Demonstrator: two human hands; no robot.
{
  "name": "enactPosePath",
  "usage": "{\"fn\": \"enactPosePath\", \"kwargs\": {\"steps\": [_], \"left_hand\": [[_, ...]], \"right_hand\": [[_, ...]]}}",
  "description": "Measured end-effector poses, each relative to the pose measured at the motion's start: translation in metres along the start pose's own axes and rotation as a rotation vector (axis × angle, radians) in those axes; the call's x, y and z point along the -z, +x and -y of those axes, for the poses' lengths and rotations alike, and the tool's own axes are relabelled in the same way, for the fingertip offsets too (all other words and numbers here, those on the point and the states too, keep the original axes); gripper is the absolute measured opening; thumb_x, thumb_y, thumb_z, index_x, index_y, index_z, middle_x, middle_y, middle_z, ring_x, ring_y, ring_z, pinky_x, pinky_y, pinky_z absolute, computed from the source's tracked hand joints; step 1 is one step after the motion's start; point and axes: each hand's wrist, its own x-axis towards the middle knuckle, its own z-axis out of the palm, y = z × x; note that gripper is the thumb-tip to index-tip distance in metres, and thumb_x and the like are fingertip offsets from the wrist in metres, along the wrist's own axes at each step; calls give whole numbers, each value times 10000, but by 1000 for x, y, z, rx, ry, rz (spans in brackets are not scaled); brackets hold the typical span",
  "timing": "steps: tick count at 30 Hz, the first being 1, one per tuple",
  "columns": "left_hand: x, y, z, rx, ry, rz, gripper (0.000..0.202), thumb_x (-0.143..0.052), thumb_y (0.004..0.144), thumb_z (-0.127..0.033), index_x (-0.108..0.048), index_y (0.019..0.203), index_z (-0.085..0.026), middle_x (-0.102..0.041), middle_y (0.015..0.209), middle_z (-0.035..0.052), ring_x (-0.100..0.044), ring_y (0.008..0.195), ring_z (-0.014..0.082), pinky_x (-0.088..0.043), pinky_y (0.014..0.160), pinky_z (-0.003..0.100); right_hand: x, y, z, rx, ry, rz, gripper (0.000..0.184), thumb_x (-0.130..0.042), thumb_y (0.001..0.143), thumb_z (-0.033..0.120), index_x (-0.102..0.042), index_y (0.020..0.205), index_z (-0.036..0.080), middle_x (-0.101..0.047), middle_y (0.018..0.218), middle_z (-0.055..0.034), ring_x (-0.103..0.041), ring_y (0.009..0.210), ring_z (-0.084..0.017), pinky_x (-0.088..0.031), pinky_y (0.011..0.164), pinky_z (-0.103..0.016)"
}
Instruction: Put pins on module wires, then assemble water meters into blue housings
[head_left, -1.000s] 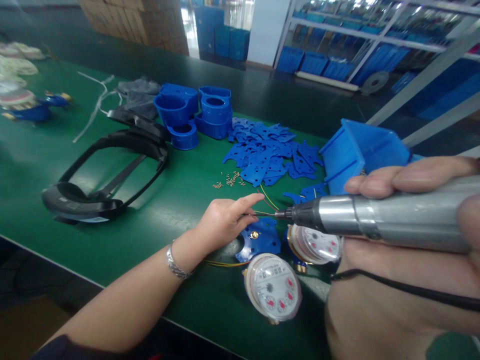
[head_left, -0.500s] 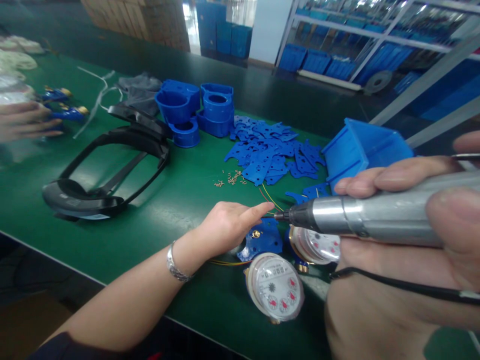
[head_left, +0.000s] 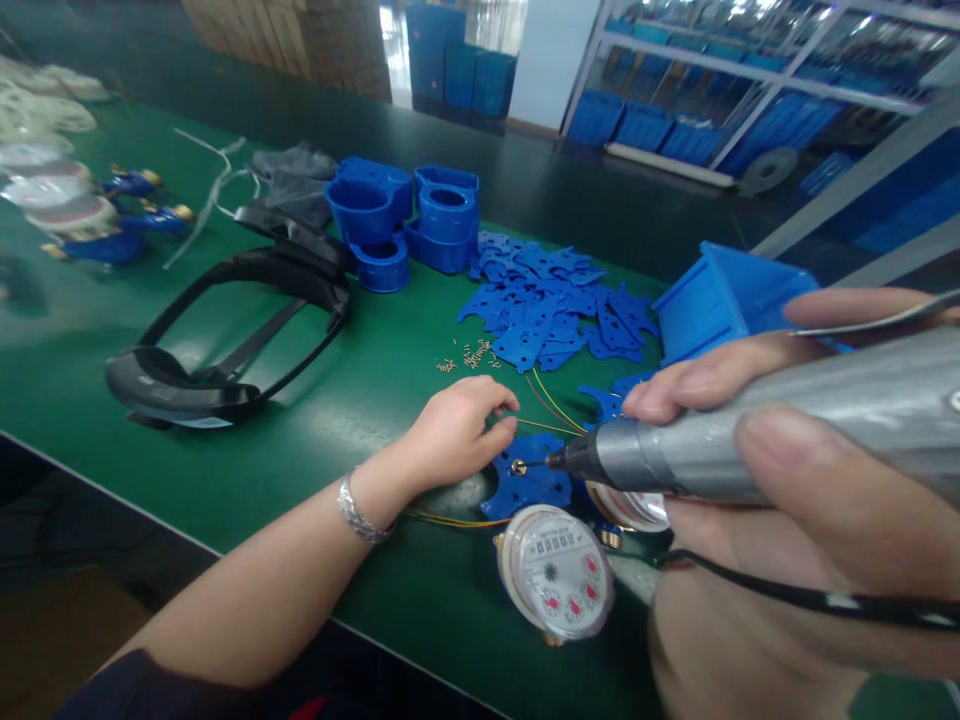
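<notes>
My right hand (head_left: 780, 500) is wrapped round a grey electric screwdriver (head_left: 750, 440), its black tip over the brass screw on a blue plastic plate (head_left: 529, 485). My left hand (head_left: 457, 430) rests on the green bench beside that plate, fingers curled in a pinch at thin red and yellow wires (head_left: 551, 405). A water meter (head_left: 555, 570) with a white dial lies face up just in front of the plate. A second meter (head_left: 630, 505) sits partly hidden under the screwdriver.
A heap of blue plates (head_left: 551, 300), loose small screws (head_left: 469, 355), blue round housings (head_left: 405, 220) and a tipped blue bin (head_left: 727, 300) lie behind. A black headset (head_left: 225, 330) lies left. More meters (head_left: 97, 225) stand far left.
The screwdriver tip has dropped onto the plate's screw. My left forefinger, stretched out before, has curled in. A hand seen at the far left half a second ago is gone.
</notes>
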Motion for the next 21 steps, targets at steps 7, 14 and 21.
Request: {"fn": "enactPosePath", "kwargs": {"steps": [7,14,21], "left_hand": [[-11,1,0,164,-49,233,217,-474,768,-342,-625,786,-187,-571,591,-7,-478,538,111,-331,512,232],[-24,5,5,214,-249,191,163,-504,721,-277,-588,660,-151,-554,582,-13,-455,539,99,-310,487,213],[-29,8,6,238,-385,179,142,-542,685,-220,-520,568,-143,-468,531,-37,-409,511,86,-311,474,207]], "right_hand": [[-6,-7,-2,37,44,168,296,-545,668,21,-532,808,282,-536,730,48,-569,587,-122,-477,396,-285],[-7,-9,0,-9,-25,210,343,-619,636,89,-542,915,272,-576,698,29,-562,558,-167,-461,451,-346],[-20,-11,-5,8,109,178,290,-564,631,74,-551,888,208,-573,664,27,-547,539,-167,-464,501,-374]]}}
